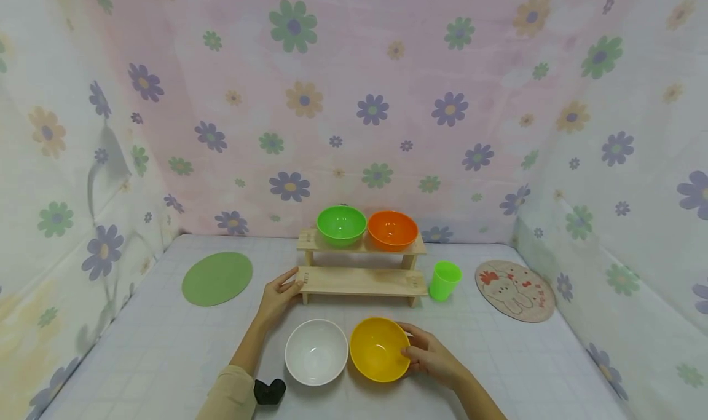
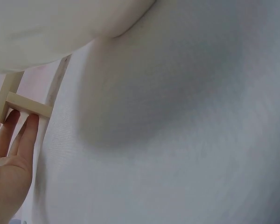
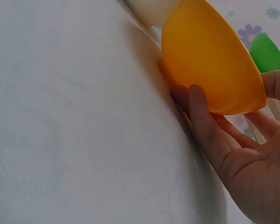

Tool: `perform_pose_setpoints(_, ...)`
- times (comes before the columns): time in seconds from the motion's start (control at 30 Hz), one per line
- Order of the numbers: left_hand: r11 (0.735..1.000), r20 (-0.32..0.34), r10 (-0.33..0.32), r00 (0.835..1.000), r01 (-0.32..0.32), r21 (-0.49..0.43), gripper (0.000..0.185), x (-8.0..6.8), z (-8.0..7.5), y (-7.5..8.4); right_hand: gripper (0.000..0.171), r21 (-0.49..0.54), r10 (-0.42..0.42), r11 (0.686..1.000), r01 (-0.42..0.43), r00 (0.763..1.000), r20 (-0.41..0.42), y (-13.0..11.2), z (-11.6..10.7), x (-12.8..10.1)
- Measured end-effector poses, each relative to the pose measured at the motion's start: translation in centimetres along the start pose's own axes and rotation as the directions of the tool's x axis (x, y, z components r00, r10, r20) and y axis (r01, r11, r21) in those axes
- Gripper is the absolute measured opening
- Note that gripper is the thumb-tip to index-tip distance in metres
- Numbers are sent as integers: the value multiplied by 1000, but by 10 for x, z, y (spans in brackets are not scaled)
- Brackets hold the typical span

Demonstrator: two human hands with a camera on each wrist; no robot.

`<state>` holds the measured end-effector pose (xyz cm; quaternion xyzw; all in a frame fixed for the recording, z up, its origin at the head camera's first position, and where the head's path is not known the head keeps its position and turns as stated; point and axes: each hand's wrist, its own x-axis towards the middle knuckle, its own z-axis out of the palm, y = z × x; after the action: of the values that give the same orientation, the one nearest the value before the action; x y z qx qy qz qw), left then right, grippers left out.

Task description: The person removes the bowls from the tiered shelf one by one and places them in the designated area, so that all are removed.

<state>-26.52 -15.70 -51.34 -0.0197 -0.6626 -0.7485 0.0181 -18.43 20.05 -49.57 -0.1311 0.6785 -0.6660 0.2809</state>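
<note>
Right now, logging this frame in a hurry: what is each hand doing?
Left hand: open, fingers resting on the wooden rack end.
Right hand: holds the yellow bowl by its rim.

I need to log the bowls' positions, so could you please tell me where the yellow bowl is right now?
In the head view, the yellow bowl sits front centre on the table, right of the white bowl, held by the right hand.

Your right-hand fingers [image 1: 416,346] curl on a yellow bowl [image 1: 379,349]; just left of it sits a white bowl [image 1: 316,351]. Beyond your left-hand fingers [image 1: 287,283], the pale wooden shelf [image 1: 362,281] carries a green bowl [image 1: 341,225] and an orange bowl [image 1: 392,230]. A green cup [image 1: 444,280], a green mat [image 1: 217,278], and a tan mat [image 1: 515,290] printed perhaps with a cartoon animal lie around.
</note>
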Motion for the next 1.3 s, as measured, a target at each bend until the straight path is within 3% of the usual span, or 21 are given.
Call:
perform_pose_setpoints(0.6,999,13,-8,1000,9,-44,51,0,0,0,62,31,44,998,-45,999,30,0,-2,-3)
perform_pose_setpoints(0.87,999,10,-6,1000,7,-45,51,-1,0,0,62,-50,65,997,-63,997,46,-2,-7,-2)
perform_pose_setpoints(1.13,999,6,-5,1000,5,-48,51,0,-1,0,58,-202,-48,979,39,998,-41,-13,-21,5)
perform_pose_setpoints(1.3,999,18,-2,1000,3,-41,51,-1,-1,0,57,-232,-154,965,118,978,-141,-30,-32,14)
